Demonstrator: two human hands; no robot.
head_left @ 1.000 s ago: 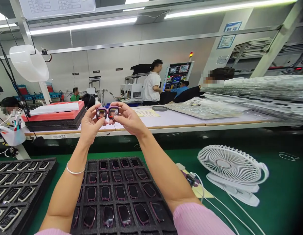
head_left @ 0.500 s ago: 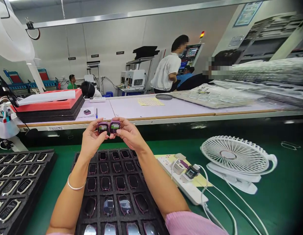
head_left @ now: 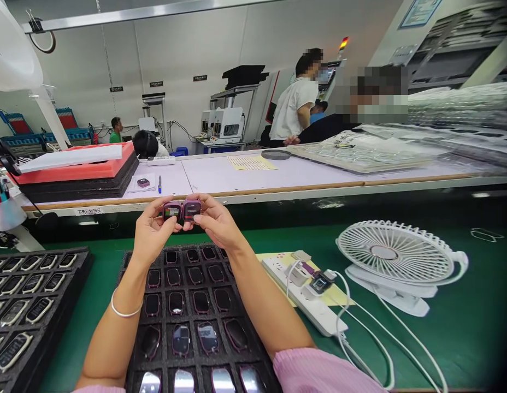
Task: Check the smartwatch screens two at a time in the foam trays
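Mat: green, under everything (head_left: 454, 338).
Trays: black foam; one (head_left: 128, 262) under the forearms, filled with purple-rimmed watches, another (head_left: 44, 256) at left.
Fan: white (head_left: 395, 254), right, beside a power strip (head_left: 302, 295).
Left hand (head_left: 151, 234): fingers curled, pinching one watch (head_left: 172, 211).
Right hand (head_left: 216, 221): likewise pinching another watch (head_left: 192, 209), touching the first, above the tray.
Writing: screens and bench sign (head_left: 88, 211) too small to read.

An electronics assembly workshop (a factory floor, really): long pale-topped benches (head_left: 237, 177), a green rubbery anti-static mat (head_left: 401, 349), black foam trays (head_left: 86, 267) of small watch-like devices (head_left: 176, 303), and white boxy benchtop machines (head_left: 225, 124) near a multicoloured stack light (head_left: 343, 42).
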